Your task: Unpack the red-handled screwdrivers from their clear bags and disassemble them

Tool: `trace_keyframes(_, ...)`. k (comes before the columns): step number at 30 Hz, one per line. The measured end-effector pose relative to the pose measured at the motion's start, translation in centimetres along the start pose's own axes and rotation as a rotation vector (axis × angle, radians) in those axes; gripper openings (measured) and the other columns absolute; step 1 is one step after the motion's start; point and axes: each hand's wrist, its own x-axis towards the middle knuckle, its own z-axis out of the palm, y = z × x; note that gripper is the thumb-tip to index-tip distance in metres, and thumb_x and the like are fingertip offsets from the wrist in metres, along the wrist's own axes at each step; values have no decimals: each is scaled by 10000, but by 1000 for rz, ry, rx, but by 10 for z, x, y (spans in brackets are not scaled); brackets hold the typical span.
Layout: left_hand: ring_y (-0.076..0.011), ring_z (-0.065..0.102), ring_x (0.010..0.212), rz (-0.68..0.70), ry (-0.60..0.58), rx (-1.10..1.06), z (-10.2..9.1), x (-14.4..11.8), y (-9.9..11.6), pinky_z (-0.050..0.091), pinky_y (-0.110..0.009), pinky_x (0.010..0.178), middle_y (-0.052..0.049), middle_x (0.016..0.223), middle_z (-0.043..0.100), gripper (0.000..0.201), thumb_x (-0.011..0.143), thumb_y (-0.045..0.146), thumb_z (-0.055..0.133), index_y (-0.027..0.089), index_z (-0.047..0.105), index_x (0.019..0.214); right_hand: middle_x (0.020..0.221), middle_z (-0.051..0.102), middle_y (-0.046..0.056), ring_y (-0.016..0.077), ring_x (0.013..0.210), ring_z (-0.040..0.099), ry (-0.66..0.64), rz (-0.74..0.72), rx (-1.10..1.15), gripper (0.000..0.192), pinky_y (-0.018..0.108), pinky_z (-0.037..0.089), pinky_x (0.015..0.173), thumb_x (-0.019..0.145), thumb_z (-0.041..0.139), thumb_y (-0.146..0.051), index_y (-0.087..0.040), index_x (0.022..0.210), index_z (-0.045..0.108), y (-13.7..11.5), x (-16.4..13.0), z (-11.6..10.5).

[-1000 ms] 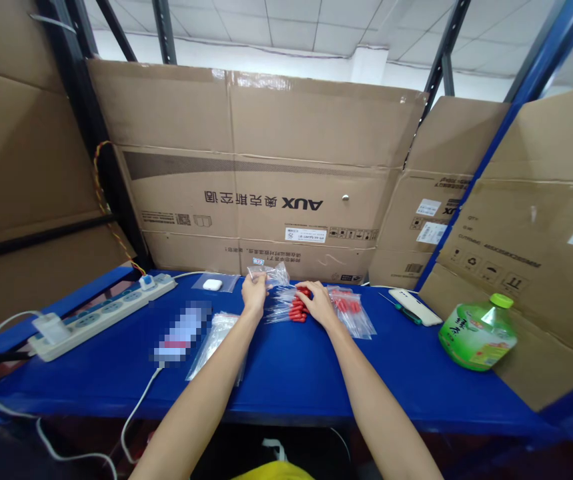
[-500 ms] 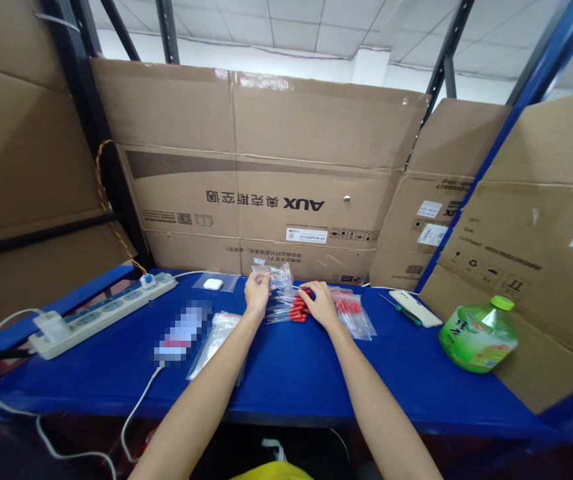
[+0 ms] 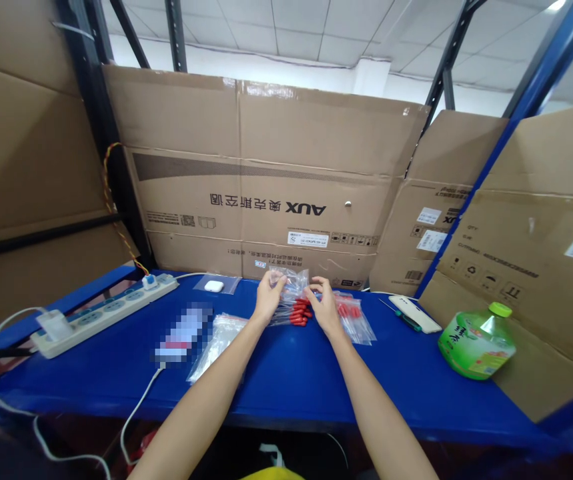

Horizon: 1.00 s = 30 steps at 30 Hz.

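Note:
Above the blue tabletop, my left hand (image 3: pixel 269 300) pinches the left side of a clear plastic bag (image 3: pixel 294 283). At the bag's right edge, my right hand (image 3: pixel 322 303) has its thumb and fingers closed on the plastic. Just below the bag lies a pile of thin, clear-looking pieces with red ends (image 3: pixel 300 313), their red ends toward the right. Right of my right hand are flat clear bags (image 3: pixel 356 319) with red-ended pieces inside. A stack of clear zip bags (image 3: pixel 215 345) lies left of my left forearm, which partly covers it.
At the left are a white power strip (image 3: pixel 109 313) and a blurred-out phone-like object (image 3: pixel 183 333) on a cable. A small white case (image 3: pixel 214 286) rests on a clear bag. To the right lie a green-handled screwdriver (image 3: pixel 409 320), a cream-coloured flat object (image 3: pixel 416 313) and a green bottle (image 3: pixel 479 343). Cardboard walls surround the table.
Both hands have come up around the clear bag. My right hand has left the red-ended pile and now grips the bag's right side; the bag has moved right with my left hand.

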Motion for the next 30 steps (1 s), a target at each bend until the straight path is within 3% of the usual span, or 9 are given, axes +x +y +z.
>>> trace_keyframes(4, -128, 646, 588, 48, -67, -35, 6, -5, 5, 402, -175, 435, -48, 899, 715, 394, 810, 496, 697, 189, 573, 1022, 816, 681, -9, 194, 812, 648, 34, 101, 243, 506, 339, 469, 848, 831, 688, -470, -231, 1202, 441, -5, 1, 4)
trace_keyframes(9, -98, 580, 524, 56, 1, -37, 3, -4, 8, 398, -180, 426, -11, 824, 688, 398, 791, 516, 713, 189, 566, 964, 784, 664, -14, 178, 754, 629, 104, 166, 455, 566, 305, 489, 754, 750, 745, -460, -225, 1194, 484, -7, 6, -1)
trace_keyframes(13, -62, 478, 440, 17, 108, -71, -2, -1, 11, 358, -178, 412, 36, 738, 649, 481, 747, 518, 758, 196, 557, 1042, 898, 701, 57, 213, 861, 648, 102, 180, 469, 451, 332, 508, 796, 733, 754, -483, -200, 1057, 618, -4, 8, -3)
trace_keyframes(19, -96, 564, 441, 31, -56, -27, -5, 2, 14, 359, -208, 399, -36, 868, 727, 448, 782, 539, 718, 181, 599, 1024, 924, 708, 56, 205, 820, 638, 19, 232, 429, 428, 279, 494, 679, 748, 719, -522, -199, 1022, 657, 1, 9, -5)
trace_keyframes(24, -98, 535, 406, 107, -115, 113, -5, 4, 6, 423, -236, 448, -8, 844, 726, 361, 772, 462, 744, 203, 614, 989, 867, 682, 33, 177, 721, 602, 94, 249, 448, 432, 258, 456, 608, 768, 698, -589, -205, 962, 662, 2, 10, -10)
trace_keyframes(30, -126, 586, 548, 216, -47, 287, -10, 3, 8, 452, -233, 584, -8, 851, 742, 356, 748, 462, 780, 240, 666, 1002, 713, 617, 7, 141, 615, 495, 177, 217, 447, 403, 246, 374, 545, 723, 760, -563, -182, 824, 675, 0, 11, -15)
